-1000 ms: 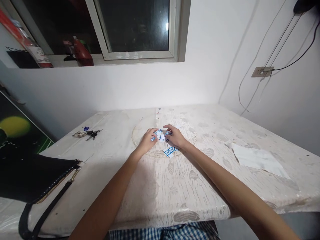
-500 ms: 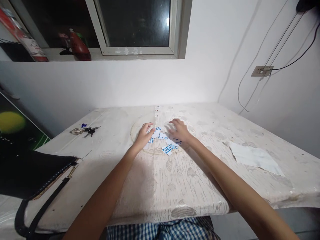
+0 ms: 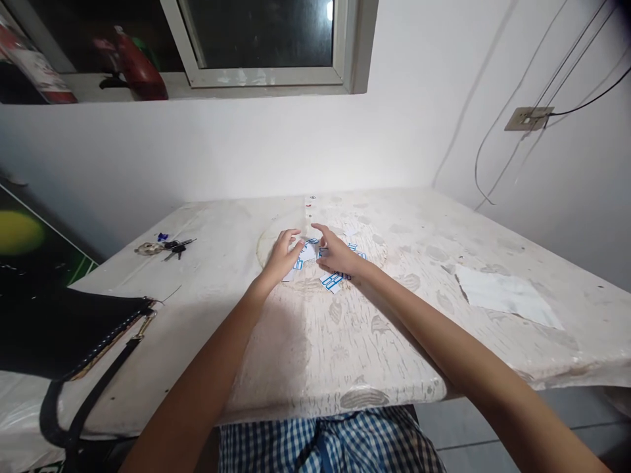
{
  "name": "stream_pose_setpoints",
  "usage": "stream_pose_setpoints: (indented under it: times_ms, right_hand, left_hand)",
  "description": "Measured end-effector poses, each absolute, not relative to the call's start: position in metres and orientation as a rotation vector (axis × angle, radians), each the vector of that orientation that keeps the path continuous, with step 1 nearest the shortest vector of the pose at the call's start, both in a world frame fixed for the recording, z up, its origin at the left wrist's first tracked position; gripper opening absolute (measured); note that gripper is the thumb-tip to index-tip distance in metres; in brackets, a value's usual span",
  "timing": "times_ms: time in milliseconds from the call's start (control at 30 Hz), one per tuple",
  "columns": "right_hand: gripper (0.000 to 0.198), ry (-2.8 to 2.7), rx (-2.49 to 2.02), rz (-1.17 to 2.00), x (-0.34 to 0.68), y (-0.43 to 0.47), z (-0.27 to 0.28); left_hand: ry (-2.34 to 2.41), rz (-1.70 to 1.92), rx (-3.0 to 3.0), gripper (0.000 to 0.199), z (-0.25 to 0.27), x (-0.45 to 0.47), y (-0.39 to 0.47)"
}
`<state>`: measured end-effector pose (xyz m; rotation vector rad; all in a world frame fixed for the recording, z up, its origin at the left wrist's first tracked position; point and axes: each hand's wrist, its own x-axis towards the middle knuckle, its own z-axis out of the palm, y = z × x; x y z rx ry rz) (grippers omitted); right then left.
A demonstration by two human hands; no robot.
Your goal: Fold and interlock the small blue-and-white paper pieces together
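Observation:
Several small white paper pieces with blue printed lines [image 3: 333,282] lie in a loose cluster at the middle of the table. On the cluster's left side rests my left hand [image 3: 284,255], fingers curved and apart, by a white piece [image 3: 308,252]. Over the pieces from the right reaches my right hand [image 3: 336,251], its index finger stretched forward and the others bent downward. Some pieces are partly hidden under it. Neither hand visibly lifts a piece.
A light patterned cloth covers the table [image 3: 276,355]. Keys [image 3: 176,247] lie at the left, above a black bag [image 3: 73,328] with a strap. A torn white sheet [image 3: 505,295] lies at the right. Bottles [image 3: 140,69] stand on the window sill.
My right hand has moved left over the pieces, toward my left hand, uncovering pieces at the right. My left hand stays about where it was. The view has tilted down slightly.

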<state>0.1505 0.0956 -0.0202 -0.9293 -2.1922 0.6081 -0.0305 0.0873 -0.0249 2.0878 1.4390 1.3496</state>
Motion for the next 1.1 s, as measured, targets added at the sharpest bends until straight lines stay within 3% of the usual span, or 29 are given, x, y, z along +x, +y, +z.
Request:
stream_pose_setpoints:
  times_ms: [133,267,400,500,633,800,867,1000,1100]
  right_hand:
    - [0.081,-2.053,-0.975,0.635,0.153,0.101,-0.022]
    - [0.073,-1.63,-1.109,0.936,0.158,0.109,-0.015]
    - [0.057,-1.573,-1.211,1.01,0.175,0.109,-0.001]
    - [0.054,-1.965,-1.424,0.676,0.19,0.101,0.008]
    - [0.077,-2.423,-1.519,0.633,0.195,0.087,0.014]
    - [0.049,-2.477,-1.415,0.565,0.18,0.082,0.009]
    - [0.048,-2.412,-1.302,0.607,0.175,0.084,0.006]
    - [0.055,-2.154,-1.179,0.801,0.174,0.09,0.004]
    - [0.058,-1.919,-1.139,0.922,0.184,0.093,0.012]
  left_hand:
    - [1.505,1.172,2.119,0.039,-0.019,-0.033,0.079]
    - [1.577,0.781,2.334,0.06,-0.011,-0.033,0.066]
    - [1.521,0.716,2.422,0.043,-0.01,-0.032,0.064]
    - [1.49,0.778,2.376,0.039,-0.013,-0.031,0.069]
    - [1.494,1.075,2.128,0.039,-0.013,-0.028,0.075]
    - [1.287,1.528,1.746,0.041,-0.002,-0.025,0.081]
    - [1.263,1.58,1.729,0.042,0.004,-0.028,0.081]
    - [1.507,1.238,1.969,0.035,0.01,-0.041,0.074]
    - [1.656,0.758,2.068,0.047,0.01,-0.049,0.068]
